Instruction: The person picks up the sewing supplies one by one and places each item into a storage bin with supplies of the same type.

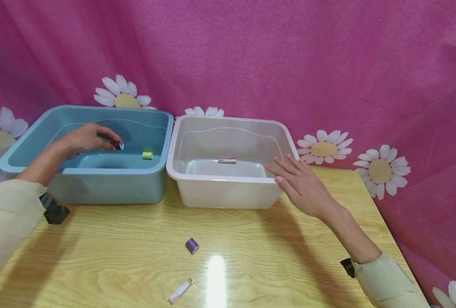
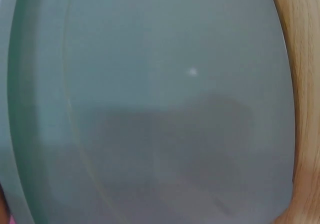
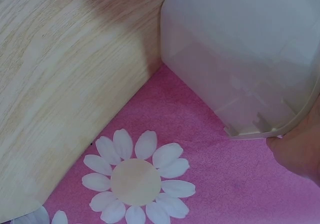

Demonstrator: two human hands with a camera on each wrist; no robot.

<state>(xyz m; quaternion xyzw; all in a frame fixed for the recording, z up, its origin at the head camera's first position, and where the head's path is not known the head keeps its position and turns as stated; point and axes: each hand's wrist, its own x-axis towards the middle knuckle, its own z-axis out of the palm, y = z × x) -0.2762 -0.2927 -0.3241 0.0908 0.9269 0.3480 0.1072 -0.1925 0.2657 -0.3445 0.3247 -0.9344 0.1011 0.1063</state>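
Over the blue bin (image 1: 108, 171), my left hand (image 1: 91, 139) pinches a dark thread spool (image 1: 119, 145) between thumb and fingers. A yellow-green thread spool (image 1: 147, 155) lies inside that bin at the right. My right hand (image 1: 302, 186) is spread with straight fingers at the right front corner of the white bin (image 1: 228, 180); part of it also shows by the rim in the right wrist view. On the white bin's floor lies a small pinkish strip-shaped item (image 1: 227, 161). The left wrist view holds mostly the blue bin's outer wall (image 2: 165, 83).
A purple thread spool (image 1: 192, 245) lies on the wooden table (image 1: 116, 248) in front of the bins. Nearer the front edge is a second pinkish strip-shaped item (image 1: 181, 290) with a gold-coloured end. A pink curtain (image 1: 243, 55) with daisies hangs behind the bins.
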